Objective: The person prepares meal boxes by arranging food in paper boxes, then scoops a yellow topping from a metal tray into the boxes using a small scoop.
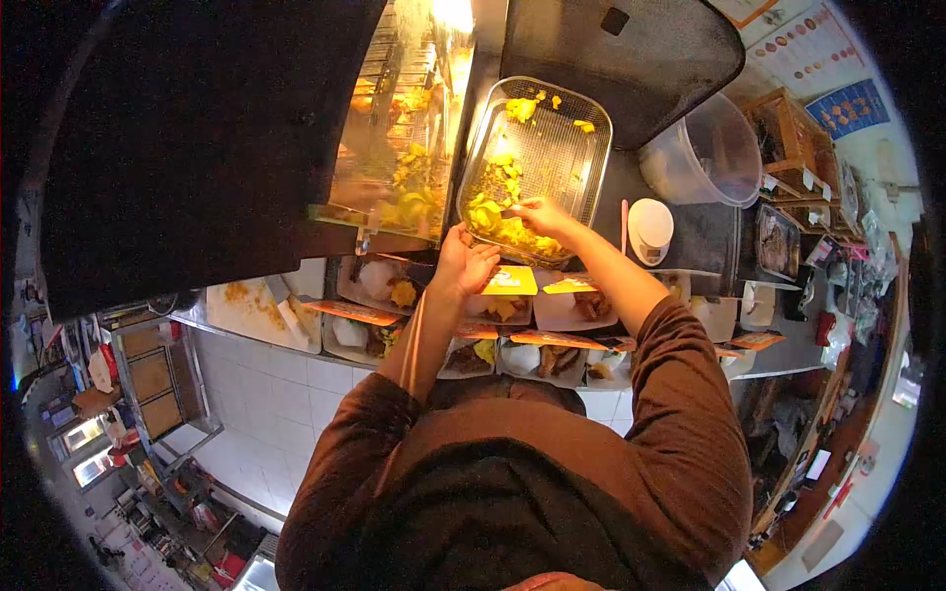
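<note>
Head view: right hand (544, 216) at food (485, 214), grasp cannot be told; left hand (464, 264) loosely spread near tray (560, 148). Food likely light, soft, fragile; pinch thicker pieces gently.

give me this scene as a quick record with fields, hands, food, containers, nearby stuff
right hand: reaching into the mesh tray, fingertips at the yellow food; whether it grips a piece is unclear
left hand: open, by the tray's near-left corner
right hand point: over the tray's near half
food: yellow pieces, mostly along the tray's near and left sides
containers: filled food boxes in rows nearer the person
nearby: white scale and clear tub, right of the tray
</note>
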Action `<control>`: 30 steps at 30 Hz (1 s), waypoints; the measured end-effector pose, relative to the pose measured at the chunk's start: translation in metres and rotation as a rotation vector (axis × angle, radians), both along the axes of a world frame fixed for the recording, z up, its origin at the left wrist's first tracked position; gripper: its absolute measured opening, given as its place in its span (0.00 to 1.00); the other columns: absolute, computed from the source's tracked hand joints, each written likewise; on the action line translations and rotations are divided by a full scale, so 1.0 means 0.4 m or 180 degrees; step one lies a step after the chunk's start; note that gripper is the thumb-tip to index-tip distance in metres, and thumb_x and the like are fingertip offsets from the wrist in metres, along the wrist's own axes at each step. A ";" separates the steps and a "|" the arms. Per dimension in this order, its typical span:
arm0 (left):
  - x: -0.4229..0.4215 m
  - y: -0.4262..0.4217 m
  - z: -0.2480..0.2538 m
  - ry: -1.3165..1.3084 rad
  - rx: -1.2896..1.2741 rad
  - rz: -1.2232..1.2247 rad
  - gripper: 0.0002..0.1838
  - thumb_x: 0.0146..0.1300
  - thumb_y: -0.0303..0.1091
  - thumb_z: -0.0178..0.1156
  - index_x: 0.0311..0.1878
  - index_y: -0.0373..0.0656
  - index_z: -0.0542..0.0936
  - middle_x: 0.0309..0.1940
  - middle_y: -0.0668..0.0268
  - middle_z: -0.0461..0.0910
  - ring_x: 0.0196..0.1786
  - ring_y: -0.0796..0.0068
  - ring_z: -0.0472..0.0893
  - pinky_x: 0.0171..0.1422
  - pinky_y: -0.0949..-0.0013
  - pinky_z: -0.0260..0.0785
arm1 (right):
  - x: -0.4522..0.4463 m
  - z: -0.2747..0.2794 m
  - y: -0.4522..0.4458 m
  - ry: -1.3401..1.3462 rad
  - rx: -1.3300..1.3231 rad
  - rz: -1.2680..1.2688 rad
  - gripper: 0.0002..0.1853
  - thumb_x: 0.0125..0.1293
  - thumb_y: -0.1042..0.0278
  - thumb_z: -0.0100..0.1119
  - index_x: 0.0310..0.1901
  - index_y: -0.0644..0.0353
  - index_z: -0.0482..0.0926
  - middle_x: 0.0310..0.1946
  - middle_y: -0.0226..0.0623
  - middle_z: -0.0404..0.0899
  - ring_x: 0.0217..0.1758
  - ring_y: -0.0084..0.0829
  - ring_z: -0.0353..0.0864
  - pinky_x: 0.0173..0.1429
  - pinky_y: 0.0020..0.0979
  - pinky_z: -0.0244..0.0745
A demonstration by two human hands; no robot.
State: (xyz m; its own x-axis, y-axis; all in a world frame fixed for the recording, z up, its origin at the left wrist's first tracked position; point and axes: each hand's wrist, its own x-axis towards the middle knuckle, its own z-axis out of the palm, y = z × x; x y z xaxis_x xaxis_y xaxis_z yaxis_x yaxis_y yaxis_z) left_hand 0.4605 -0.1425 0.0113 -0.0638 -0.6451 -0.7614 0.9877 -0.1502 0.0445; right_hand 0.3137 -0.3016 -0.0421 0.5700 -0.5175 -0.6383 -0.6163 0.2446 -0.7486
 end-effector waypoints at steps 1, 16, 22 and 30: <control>-0.002 -0.002 0.020 -0.0155 0.0077 0.0045 0.42 0.73 0.50 0.44 0.76 0.40 0.35 0.76 0.39 0.33 0.80 0.46 0.34 0.82 0.51 0.32 | -0.013 0.017 -0.012 -0.0277 0.0710 -0.0331 0.14 0.70 0.60 0.57 0.48 0.60 0.83 0.20 0.25 0.73 0.19 0.18 0.67 0.21 0.24 0.59; 0.042 0.032 0.148 -0.0512 -0.0123 -0.0224 0.30 0.70 0.43 0.53 0.62 0.26 0.59 0.61 0.37 0.62 0.61 0.45 0.70 0.70 0.49 0.64 | -0.306 0.392 0.028 -0.1493 0.0993 -0.0852 0.10 0.74 0.60 0.52 0.36 0.54 0.74 0.19 0.17 0.62 0.18 0.12 0.54 0.22 0.19 0.47; 0.021 0.098 0.242 0.0013 -0.1289 -0.0312 0.43 0.72 0.38 0.50 0.76 0.31 0.34 0.76 0.40 0.31 0.80 0.49 0.38 0.82 0.55 0.39 | -0.652 0.659 0.281 -0.0790 0.0142 -0.1718 0.16 0.73 0.56 0.54 0.47 0.62 0.79 0.17 0.15 0.60 0.17 0.10 0.53 0.21 0.19 0.45; 0.001 0.111 0.268 -0.0940 -0.1281 -0.0624 0.39 0.72 0.40 0.50 0.76 0.31 0.44 0.76 0.40 0.40 0.79 0.50 0.44 0.82 0.56 0.42 | -0.899 0.459 0.604 0.0803 -0.1019 -0.2546 0.18 0.71 0.52 0.57 0.41 0.61 0.83 0.18 0.18 0.66 0.19 0.12 0.61 0.22 0.20 0.55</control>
